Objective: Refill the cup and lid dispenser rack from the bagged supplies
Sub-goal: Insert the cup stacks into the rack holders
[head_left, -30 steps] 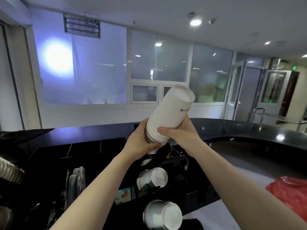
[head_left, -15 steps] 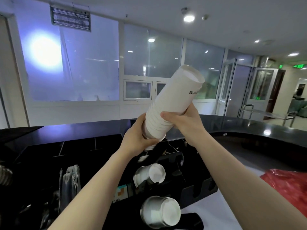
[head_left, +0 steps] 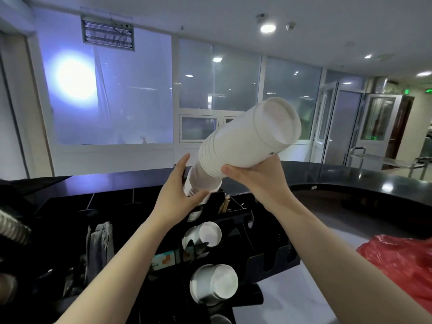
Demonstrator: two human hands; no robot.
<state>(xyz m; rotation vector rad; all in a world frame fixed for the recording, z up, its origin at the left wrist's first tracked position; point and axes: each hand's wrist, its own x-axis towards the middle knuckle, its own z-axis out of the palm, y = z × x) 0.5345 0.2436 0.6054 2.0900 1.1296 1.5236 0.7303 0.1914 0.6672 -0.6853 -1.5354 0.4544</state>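
Overhead-lit, the black bench (head_left: 350, 181) carries the dark dispenser rack (head_left: 233, 230), above which a tilted stack of white cups (head_left: 245, 146) is held, right hand (head_left: 254, 176) curled underneath and left hand (head_left: 177, 192) cupping its lower end.

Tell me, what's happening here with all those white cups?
A person is restocking a black dispenser rack on a dark counter. Both hands hold a long stack of white paper cups, tilted up to the right: the left hand grips its lower end, the right hand holds its middle. Two slots below already show cups. A red bag lies at right.
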